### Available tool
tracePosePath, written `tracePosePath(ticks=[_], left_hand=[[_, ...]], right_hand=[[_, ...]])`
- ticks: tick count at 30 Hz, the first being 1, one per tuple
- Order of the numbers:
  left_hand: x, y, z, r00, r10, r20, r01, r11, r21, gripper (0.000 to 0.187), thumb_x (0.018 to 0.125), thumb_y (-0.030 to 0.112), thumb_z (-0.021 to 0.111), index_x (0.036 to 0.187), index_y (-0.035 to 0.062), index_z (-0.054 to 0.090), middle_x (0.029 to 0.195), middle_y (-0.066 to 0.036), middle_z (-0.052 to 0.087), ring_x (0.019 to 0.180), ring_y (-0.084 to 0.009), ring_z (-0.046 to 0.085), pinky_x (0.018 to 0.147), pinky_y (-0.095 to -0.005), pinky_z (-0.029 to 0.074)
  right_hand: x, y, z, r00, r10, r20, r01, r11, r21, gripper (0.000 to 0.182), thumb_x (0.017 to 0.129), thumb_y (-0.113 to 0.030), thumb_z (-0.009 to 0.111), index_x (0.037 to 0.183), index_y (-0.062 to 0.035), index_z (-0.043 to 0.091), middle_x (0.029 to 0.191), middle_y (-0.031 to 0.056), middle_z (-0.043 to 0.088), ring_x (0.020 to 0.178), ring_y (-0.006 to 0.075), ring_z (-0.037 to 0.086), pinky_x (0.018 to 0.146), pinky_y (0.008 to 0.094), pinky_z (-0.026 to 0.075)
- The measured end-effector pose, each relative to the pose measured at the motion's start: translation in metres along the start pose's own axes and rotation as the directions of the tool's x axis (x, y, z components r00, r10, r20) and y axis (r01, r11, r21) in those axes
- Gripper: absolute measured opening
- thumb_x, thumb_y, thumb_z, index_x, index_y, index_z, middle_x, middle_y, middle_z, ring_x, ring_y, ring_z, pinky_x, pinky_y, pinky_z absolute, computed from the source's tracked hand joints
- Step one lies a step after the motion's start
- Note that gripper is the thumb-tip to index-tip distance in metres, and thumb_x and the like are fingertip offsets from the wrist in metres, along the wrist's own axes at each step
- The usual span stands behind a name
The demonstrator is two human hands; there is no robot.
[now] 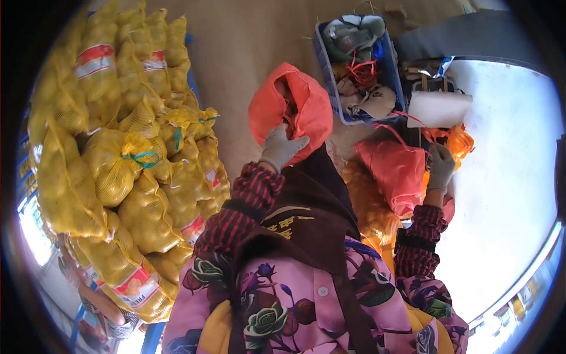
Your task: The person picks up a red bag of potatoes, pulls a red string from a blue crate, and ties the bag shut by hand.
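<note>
My left hand (282,146), in a pale glove, is closed on the near rim of an open red bag (315,112), whose dark inside faces up. Over on the right, my right hand (440,166), also gloved, has its fingers bent at the edge of an orange mesh bag (460,144); what they hold is too small to make out. Just left of that hand a second red bag (392,171) leans, with red ties at its top. Below it lies a full orange mesh sack (362,200).
Yellow mesh sacks (118,165) are piled high at the left. A blue crate (330,74) with cloths and red ties stands at the top, beside a white board (436,108). A bright pale surface (507,177) lies at the right. Another person (103,310) is at the lower left.
</note>
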State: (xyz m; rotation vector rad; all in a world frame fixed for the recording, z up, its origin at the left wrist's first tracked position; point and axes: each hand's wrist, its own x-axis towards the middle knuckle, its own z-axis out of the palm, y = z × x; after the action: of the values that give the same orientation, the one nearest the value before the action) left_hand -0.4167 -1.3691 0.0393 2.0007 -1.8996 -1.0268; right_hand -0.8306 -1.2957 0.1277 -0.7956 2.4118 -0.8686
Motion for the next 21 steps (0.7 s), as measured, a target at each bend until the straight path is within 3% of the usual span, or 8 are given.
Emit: tracePosePath(ticks=[4,5,6,7,9,16,18,21], left_hand=[[0.029,0.008,0.035,0.997,0.082,0.0,-0.081,0.986,0.145,0.048,0.079,0.033,0.071,0.108,-0.0019,0.057,0.082,-0.009,0.062,0.076,-0.0215,0.061,0.07,-0.0332,0.05],[0.038,0.003,0.04,0.957,-0.171,0.234,0.258,0.873,-0.415,0.04,0.082,0.029,0.068,0.106,0.0,0.057,0.077,-0.007,0.061,0.069,-0.0197,0.061,0.062,-0.031,0.049],[0.044,0.003,0.038,0.809,-0.23,0.541,0.587,0.381,-0.714,0.031,0.086,0.025,0.065,0.105,0.0018,0.057,0.072,-0.004,0.061,0.061,-0.0178,0.06,0.055,-0.0288,0.048],[0.044,0.004,0.034,0.803,-0.232,0.549,0.594,0.385,-0.706,0.031,0.086,0.025,0.065,0.105,0.0018,0.057,0.072,-0.004,0.061,0.061,-0.0178,0.06,0.055,-0.0288,0.048],[0.05,0.021,0.012,0.689,-0.103,0.717,0.722,0.016,-0.692,0.016,0.089,0.019,0.062,0.097,0.0058,0.058,0.064,0.002,0.056,0.048,-0.0094,0.051,0.045,-0.0236,0.042],[0.056,0.004,-0.004,0.737,-0.074,0.672,0.659,0.302,-0.689,0.026,0.086,0.025,0.067,0.098,0.0041,0.057,0.072,-0.001,0.06,0.06,-0.013,0.058,0.055,-0.0241,0.045],[0.047,0.01,0.005,0.865,-0.073,0.497,0.403,0.692,-0.599,0.04,0.082,0.031,0.07,0.104,0.0006,0.057,0.086,-0.008,0.064,0.078,-0.0194,0.062,0.068,-0.0286,0.048],[0.049,0.014,0.035,0.938,0.039,0.344,0.186,0.781,-0.597,0.05,0.078,0.034,0.074,0.107,-0.0038,0.057,0.097,-0.011,0.063,0.09,-0.0185,0.06,0.077,-0.0312,0.048]], right_hand=[[-0.017,-0.011,0.051,0.974,0.019,0.225,-0.048,0.991,0.123,0.011,0.081,-0.01,0.067,0.09,-0.0046,0.068,0.072,-0.0022,0.062,0.056,0.0033,0.051,0.045,0.0188,0.039],[-0.022,-0.013,0.063,0.959,0.015,0.284,-0.077,0.975,0.208,0.011,0.081,-0.009,0.067,0.092,-0.0048,0.068,0.073,-0.0023,0.062,0.057,0.0034,0.051,0.047,0.0184,0.04],[-0.028,-0.016,0.073,0.958,0.026,0.284,-0.087,0.975,0.204,0.011,0.081,-0.009,0.067,0.092,-0.0048,0.068,0.073,-0.0023,0.062,0.057,0.0034,0.051,0.047,0.0184,0.04],[-0.035,-0.021,0.08,0.944,0.035,0.329,-0.116,0.966,0.23,0.012,0.081,-0.009,0.067,0.092,-0.0045,0.068,0.073,-0.0023,0.062,0.058,0.0035,0.051,0.048,0.018,0.04],[-0.044,-0.031,0.097,0.929,0.052,0.366,-0.156,0.953,0.26,0.012,0.081,-0.009,0.067,0.092,-0.0043,0.068,0.073,-0.0022,0.062,0.059,0.0035,0.052,0.05,0.0177,0.04],[-0.065,-0.062,0.143,0.833,0.002,0.554,-0.18,0.946,0.269,0.012,0.081,-0.008,0.066,0.091,-0.0013,0.068,0.071,-0.0001,0.061,0.057,0.0037,0.05,0.05,0.0189,0.039],[-0.068,-0.063,0.15,0.798,0.056,0.6,-0.273,0.921,0.277,0.011,0.08,-0.009,0.065,0.088,-0.0009,0.068,0.07,0.0022,0.063,0.058,0.0058,0.054,0.052,0.0213,0.042],[-0.07,-0.054,0.165,0.837,-0.07,0.542,-0.096,0.958,0.272,0.013,0.079,-0.011,0.067,0.088,-0.0014,0.068,0.067,0.0015,0.062,0.057,0.0054,0.053,0.051,0.0221,0.042]])
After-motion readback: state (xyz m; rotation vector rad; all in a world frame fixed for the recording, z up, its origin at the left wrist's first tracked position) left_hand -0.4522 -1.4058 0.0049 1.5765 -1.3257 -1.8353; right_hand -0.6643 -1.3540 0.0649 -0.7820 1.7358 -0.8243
